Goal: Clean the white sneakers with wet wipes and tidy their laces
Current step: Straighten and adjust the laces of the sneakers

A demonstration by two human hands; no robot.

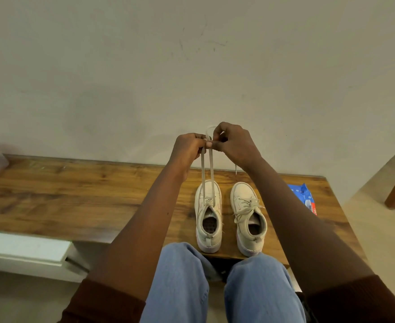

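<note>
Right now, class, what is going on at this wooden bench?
A seated person's left hand and right hand both pinch the pale laces of the left white sneaker, holding them pulled straight up above its toe. The right white sneaker stands beside it, its laces apparently tied. Both rest on the brown wooden bench; a blue wet-wipe pack lies near its right end, untouched.

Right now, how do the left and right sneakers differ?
On the left sneaker the lace rises in two taut strands; on the right sneaker the lace lies bunched over the tongue. Left hand and right hand pinch the left sneaker's lace; nothing touches the right sneaker. Both are white, upright, side by side on the bench, toes toward the wall.
</note>
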